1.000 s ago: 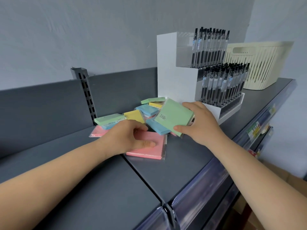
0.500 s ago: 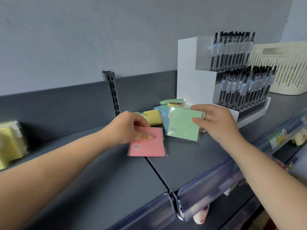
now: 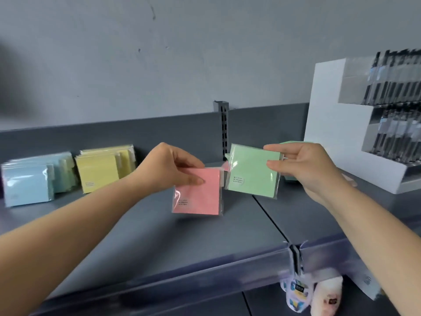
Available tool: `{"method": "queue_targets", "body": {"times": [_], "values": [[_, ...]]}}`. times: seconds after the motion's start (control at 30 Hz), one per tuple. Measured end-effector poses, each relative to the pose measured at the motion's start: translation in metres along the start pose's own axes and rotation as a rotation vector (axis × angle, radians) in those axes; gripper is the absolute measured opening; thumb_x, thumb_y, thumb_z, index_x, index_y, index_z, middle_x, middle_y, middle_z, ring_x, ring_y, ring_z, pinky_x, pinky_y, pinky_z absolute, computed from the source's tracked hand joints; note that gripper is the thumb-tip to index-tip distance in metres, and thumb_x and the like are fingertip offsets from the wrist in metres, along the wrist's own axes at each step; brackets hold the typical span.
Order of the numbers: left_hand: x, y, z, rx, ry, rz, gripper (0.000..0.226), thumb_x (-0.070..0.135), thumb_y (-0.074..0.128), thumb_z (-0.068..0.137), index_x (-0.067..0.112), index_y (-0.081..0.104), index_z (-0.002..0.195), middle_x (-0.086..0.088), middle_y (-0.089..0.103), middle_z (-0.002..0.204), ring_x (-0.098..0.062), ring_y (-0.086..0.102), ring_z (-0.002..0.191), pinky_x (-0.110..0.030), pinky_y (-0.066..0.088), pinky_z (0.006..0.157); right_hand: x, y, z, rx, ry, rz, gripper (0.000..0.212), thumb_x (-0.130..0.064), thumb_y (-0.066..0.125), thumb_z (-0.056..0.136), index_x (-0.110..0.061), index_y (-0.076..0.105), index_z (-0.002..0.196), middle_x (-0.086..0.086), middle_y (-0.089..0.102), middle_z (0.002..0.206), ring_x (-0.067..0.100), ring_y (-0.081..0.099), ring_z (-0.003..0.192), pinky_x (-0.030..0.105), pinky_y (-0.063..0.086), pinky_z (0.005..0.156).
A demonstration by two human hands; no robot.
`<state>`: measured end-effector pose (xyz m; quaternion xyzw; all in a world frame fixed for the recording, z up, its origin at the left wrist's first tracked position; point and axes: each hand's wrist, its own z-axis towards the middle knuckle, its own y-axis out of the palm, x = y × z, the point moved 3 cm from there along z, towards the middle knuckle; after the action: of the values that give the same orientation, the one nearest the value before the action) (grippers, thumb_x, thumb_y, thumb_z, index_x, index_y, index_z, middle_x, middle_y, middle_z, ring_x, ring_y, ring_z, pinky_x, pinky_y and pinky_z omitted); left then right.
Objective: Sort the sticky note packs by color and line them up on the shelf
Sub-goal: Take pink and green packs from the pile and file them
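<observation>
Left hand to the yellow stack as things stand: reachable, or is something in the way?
Probably yes. The yellow stack stands just beyond the left hand, with bare shelf between them. But that hand already pinches a pink pack, so it cannot grip anything there until it lets go.

The left hand (image 3: 168, 166) now lifts the square pink sticky note pack (image 3: 197, 193) off the dark grey shelf (image 3: 159, 236); the right hand (image 3: 305, 169) carries the green pack (image 3: 251, 172) leftward.
</observation>
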<state>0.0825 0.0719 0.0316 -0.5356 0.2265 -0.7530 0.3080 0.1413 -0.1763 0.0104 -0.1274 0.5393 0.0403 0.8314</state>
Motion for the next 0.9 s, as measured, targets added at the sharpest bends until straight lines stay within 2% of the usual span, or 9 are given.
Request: {"method": "queue_targets", "body": {"times": [0.2,0.3,0.4,0.5,0.57,0.63,0.7,0.8,0.9], "values": [[-0.038,-0.055,-0.031,0.122,-0.141,-0.095,0.026,-0.001,0.083,0.062,0.018,0.073,0.076,0.019,0.069,0.061,0.007,0.062,0.054,-0.004,0.045,0.053,-0.017,0.059,0.008,-0.138,0.034,0.051,0.032,0.005,0.068,0.077,-0.023,0.070,0.093,-0.005,0.075,0.078,0.006,0.070,0.076,0.017,0.057,0.069],[-0.060,-0.084,-0.048,0.180,-0.185,-0.131,0.027,-0.006,0.081,0.062,0.017,0.072,0.073,0.015,0.070,0.060,0.004,0.063,0.055,-0.007,0.047,0.052,-0.026,0.098,0.011,-0.193,0.042,0.057,0.032,0.005,0.068,0.077,-0.014,0.069,0.102,0.008,0.073,0.086,0.010,0.070,0.076,0.016,0.056,0.066],[-0.082,-0.114,-0.064,0.227,-0.221,-0.132,0.025,-0.005,0.082,0.061,0.014,0.071,0.074,0.009,0.071,0.069,-0.003,0.064,0.060,-0.008,0.049,0.054,-0.035,0.136,0.013,-0.223,0.056,0.060,0.032,0.006,0.069,0.076,-0.012,0.070,0.103,0.017,0.072,0.092,0.009,0.070,0.073,0.014,0.055,0.063],[-0.106,-0.145,-0.080,0.257,-0.265,-0.161,0.024,-0.004,0.081,0.062,0.012,0.071,0.077,0.002,0.071,0.077,-0.006,0.064,0.065,-0.013,0.051,0.057,-0.047,0.172,0.012,-0.255,0.052,0.044,0.030,0.005,0.071,0.074,-0.018,0.072,0.094,0.034,0.063,0.099,0.018,0.067,0.079,0.014,0.055,0.062],[-0.121,-0.165,-0.091,0.268,-0.280,-0.175,0.025,-0.004,0.081,0.062,0.013,0.070,0.077,0.003,0.072,0.075,-0.008,0.065,0.066,-0.021,0.052,0.065,-0.055,0.195,0.012,-0.271,0.054,0.047,0.030,0.006,0.070,0.075,-0.021,0.072,0.088,0.023,0.070,0.090,0.019,0.067,0.081,0.015,0.056,0.066],[-0.134,-0.180,-0.099,0.281,-0.290,-0.189,0.026,-0.004,0.082,0.061,0.016,0.070,0.074,0.008,0.072,0.068,-0.007,0.065,0.063,-0.021,0.053,0.065,-0.062,0.214,0.012,-0.283,0.059,0.056,0.030,0.007,0.069,0.076,-0.021,0.070,0.086,0.003,0.074,0.078,0.012,0.069,0.074,0.015,0.057,0.067],[-0.148,-0.199,-0.110,0.290,-0.293,-0.203,0.027,-0.005,0.082,0.061,0.016,0.069,0.072,0.008,0.071,0.065,-0.006,0.065,0.061,-0.020,0.053,0.062,-0.068,0.239,0.012,-0.287,0.069,0.074,0.030,0.009,0.067,0.076,-0.020,0.070,0.085,-0.006,0.073,0.071,0.006,0.069,0.069,0.016,0.057,0.068],[-0.167,-0.223,-0.124,0.296,-0.297,-0.208,0.026,-0.005,0.081,0.061,0.015,0.069,0.072,0.008,0.071,0.064,-0.004,0.065,0.060,-0.015,0.053,0.059,-0.075,0.276,0.010,-0.284,0.076,0.109,0.031,0.011,0.067,0.076,-0.018,0.070,0.085,-0.007,0.073,0.074,0.006,0.070,0.069,0.019,0.057,0.071],[-0.180,-0.243,-0.138,0.307,-0.296,-0.210,0.026,-0.005,0.081,0.062,0.015,0.068,0.073,0.006,0.071,0.068,-0.008,0.065,0.064,-0.015,0.054,0.062,-0.082,0.306,0.006,-0.288,0.071,0.122,0.031,0.012,0.066,0.076,-0.018,0.069,0.084,-0.002,0.072,0.076,0.008,0.069,0.067,0.021,0.057,0.071]]}}
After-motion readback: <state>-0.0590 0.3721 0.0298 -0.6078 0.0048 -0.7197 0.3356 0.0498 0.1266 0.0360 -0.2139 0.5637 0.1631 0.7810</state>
